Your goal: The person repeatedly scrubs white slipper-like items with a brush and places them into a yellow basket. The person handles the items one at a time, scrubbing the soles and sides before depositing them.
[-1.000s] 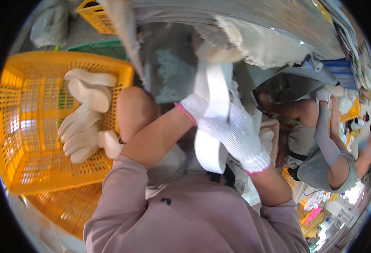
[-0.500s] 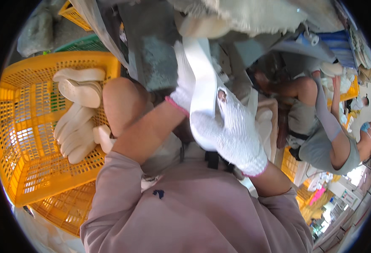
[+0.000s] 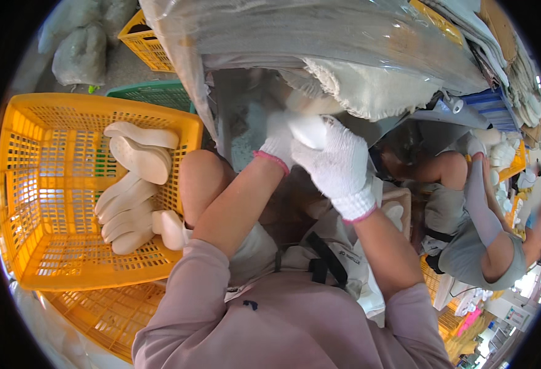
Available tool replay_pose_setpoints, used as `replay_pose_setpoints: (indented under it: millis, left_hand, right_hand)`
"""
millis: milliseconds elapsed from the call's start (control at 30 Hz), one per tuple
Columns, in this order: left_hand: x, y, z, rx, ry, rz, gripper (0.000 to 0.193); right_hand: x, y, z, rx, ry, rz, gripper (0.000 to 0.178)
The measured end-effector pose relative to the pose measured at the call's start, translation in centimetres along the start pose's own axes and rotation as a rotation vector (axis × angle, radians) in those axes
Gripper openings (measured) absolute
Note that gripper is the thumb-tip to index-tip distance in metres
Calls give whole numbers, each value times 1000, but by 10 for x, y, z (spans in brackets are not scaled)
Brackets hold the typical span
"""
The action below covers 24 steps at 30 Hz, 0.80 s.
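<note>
Seen from the head camera: both gloved hands raised together at a grey machine under clear plastic sheeting. Right hand closed around a white sole, left hand pressed against the same piece (fingers mostly hidden, grip not clear). Beside the left knee, a yellow crate with more white soles heaped inside. Further off, grey sacks on the floor, a green crate, a seated co-worker at right.
</note>
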<state>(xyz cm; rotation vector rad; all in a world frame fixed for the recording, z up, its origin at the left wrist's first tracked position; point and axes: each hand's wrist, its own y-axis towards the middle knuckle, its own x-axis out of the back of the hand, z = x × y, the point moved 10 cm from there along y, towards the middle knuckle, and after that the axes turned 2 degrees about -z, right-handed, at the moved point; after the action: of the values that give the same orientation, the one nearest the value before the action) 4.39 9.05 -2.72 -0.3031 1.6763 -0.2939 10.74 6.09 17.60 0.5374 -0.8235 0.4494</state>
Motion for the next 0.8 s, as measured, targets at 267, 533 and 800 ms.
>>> replay_pose_setpoints:
  millis: [267,533,800]
  left_hand:
    - [27,2,-23,-210,408,-19,45]
    - [24,-16,-65,-820,1363,-332,38]
    - [9,-29,-34,-757,1007,-114,45]
  right_hand:
    - [-7,-16,-23,-13,256,-207,38]
    - [-28,7,-42,-226,84,-209,31]
    - [-18,-25,-43,8,89,-256,49]
